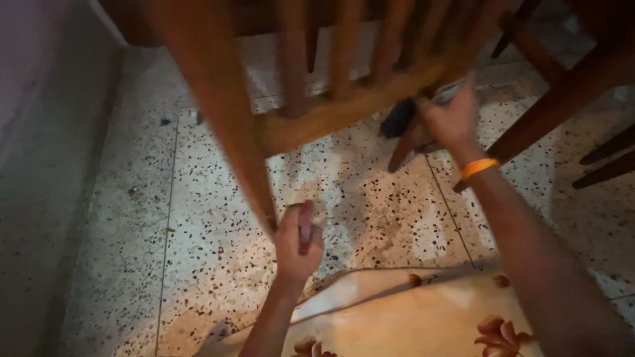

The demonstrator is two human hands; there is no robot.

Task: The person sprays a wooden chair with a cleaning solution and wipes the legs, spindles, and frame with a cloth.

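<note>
A wooden chair (331,112) with vertical slats lies tipped over the speckled floor, blurred by motion. My left hand (297,244) is closed around a small reddish object (305,228), close to the foot of the chair's long leg (225,119). My right hand (450,119), with an orange band (479,167) on the wrist, presses a dark cloth (399,118) against the lower rail of the chair. What the reddish object is cannot be made out.
The floor is pale terrazzo (198,251) with dark flecks. A grey wall (40,165) runs along the left. A cream sheet with brown flowers (410,317) lies at the bottom. More dark wooden legs (569,99) stand at the right.
</note>
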